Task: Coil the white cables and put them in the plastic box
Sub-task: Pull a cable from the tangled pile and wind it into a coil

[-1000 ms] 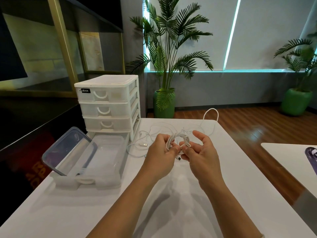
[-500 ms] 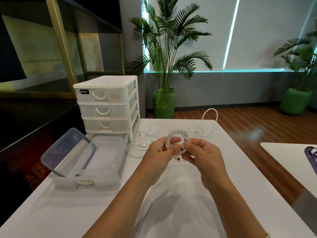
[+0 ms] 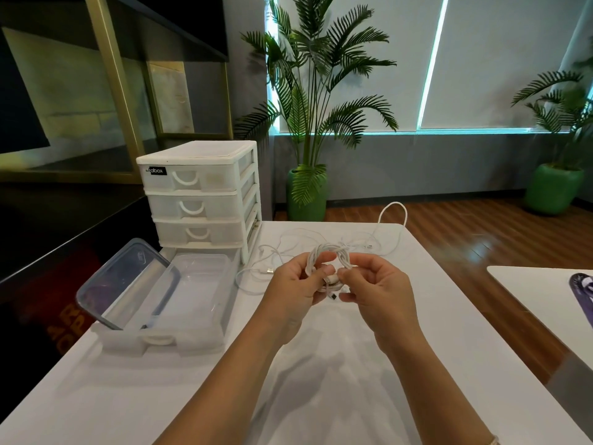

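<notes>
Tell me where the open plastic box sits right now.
In the head view, the plastic box sits on the white table's left side, directly in front of the drawer unit, left of both hands.

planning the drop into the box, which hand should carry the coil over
Left, probably. The left hand already grips the coiled white cable, and the open plastic box lies on its side of the table; the right hand would have to cross over.

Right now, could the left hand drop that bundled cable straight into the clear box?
Probably yes. The clear box sits open, its lid leaning off to the side, and nothing lies between it and the left hand. The right hand also grips the coiled cable.
</notes>
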